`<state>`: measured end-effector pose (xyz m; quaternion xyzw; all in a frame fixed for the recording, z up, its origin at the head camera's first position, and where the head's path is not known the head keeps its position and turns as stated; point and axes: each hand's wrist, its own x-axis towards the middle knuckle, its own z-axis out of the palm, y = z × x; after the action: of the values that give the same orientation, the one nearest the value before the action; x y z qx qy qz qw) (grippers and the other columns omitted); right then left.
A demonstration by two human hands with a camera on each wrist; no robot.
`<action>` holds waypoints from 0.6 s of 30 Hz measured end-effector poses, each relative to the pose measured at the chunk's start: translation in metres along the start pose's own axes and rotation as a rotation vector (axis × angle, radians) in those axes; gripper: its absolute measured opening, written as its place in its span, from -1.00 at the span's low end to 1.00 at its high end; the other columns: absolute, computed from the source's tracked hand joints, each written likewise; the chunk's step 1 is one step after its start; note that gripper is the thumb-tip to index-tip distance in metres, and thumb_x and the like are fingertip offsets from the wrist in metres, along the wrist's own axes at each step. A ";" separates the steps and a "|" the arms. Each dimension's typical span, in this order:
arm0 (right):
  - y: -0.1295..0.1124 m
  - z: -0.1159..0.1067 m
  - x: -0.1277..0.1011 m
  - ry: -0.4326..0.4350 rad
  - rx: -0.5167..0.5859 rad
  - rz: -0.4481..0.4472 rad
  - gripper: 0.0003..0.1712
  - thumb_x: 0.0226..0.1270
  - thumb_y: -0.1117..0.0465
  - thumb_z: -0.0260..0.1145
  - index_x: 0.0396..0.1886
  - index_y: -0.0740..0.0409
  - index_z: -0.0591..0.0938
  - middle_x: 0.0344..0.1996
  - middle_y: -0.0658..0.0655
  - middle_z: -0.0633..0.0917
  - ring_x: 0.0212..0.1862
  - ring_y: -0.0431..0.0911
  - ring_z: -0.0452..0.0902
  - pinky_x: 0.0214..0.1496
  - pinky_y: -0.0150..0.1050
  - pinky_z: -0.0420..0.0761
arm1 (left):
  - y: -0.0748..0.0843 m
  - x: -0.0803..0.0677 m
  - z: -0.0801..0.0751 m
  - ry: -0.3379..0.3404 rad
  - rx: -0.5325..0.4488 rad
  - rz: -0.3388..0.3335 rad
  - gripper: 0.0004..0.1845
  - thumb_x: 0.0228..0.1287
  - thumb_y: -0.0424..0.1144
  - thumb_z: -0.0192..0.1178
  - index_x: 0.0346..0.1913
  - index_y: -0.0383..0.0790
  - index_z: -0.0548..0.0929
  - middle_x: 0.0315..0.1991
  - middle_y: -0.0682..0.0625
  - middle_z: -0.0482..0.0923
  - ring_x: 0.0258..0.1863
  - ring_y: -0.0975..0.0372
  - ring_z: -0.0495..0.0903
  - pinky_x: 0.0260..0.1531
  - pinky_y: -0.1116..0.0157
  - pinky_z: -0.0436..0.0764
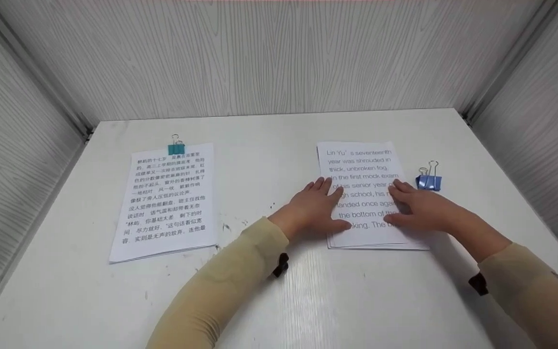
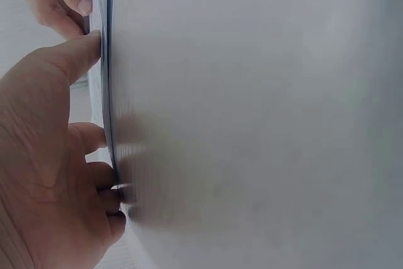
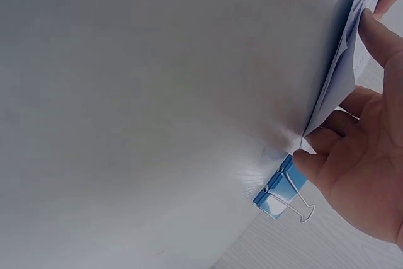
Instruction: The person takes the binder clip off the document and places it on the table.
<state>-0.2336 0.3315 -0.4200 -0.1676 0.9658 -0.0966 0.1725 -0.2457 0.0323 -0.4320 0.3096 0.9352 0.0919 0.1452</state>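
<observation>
- A white table [image 1: 279, 300] sits between grey wood-look walls.
- The left hand [image 1: 314, 206] and right hand [image 1: 422, 208] lie flat, fingers spread, on the English paper stack [image 1: 356, 160]; a blue clip [image 1: 428, 181] is just beside the right hand.
- Far left lies a Chinese paper stack [image 1: 167, 203] with a teal clip [image 1: 176, 148].

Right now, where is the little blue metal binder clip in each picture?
Head view: the blue metal binder clip lies on the white table, just right of the loose stack of white printed sheets, beside the right hand.
Left wrist view: not in it.
Right wrist view: low and right of centre, at the right hand's fingertips.
Shared landmark: the paper stack's edge, also in the left wrist view.
</observation>
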 end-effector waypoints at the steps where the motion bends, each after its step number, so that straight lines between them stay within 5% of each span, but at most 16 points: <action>1: -0.001 -0.001 0.000 -0.002 0.001 0.004 0.12 0.47 -0.41 0.26 0.72 0.17 0.14 0.69 0.33 0.05 0.65 0.37 -0.04 0.58 0.36 0.16 | 0.000 0.000 0.000 0.000 -0.007 -0.004 0.00 0.47 0.39 0.06 0.74 -0.10 0.04 0.73 -0.23 -0.16 0.71 -0.03 -0.18 0.66 0.09 -0.13; 10: 0.000 0.000 0.005 0.022 0.023 0.027 0.14 0.42 -0.43 0.31 0.71 0.14 0.18 0.70 0.31 0.07 0.63 0.40 0.00 0.56 0.39 0.17 | -0.005 -0.011 -0.004 0.031 0.035 -0.027 -0.01 0.51 0.42 -0.01 0.73 -0.13 0.07 0.72 -0.25 -0.11 0.71 -0.08 -0.15 0.67 0.07 -0.17; 18: -0.015 -0.003 0.000 0.175 0.030 -0.035 0.09 0.45 -0.34 0.35 0.71 0.15 0.20 0.69 0.30 0.10 0.58 0.51 0.06 0.49 0.45 0.26 | -0.037 -0.057 -0.023 0.073 0.117 -0.048 -0.04 0.53 0.43 -0.04 0.72 -0.14 0.12 0.71 -0.22 -0.02 0.70 -0.06 -0.08 0.66 0.04 -0.13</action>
<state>-0.2307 0.3175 -0.4136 -0.1728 0.9726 -0.1284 0.0881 -0.2303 -0.0336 -0.4080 0.2914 0.9508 0.0447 0.0950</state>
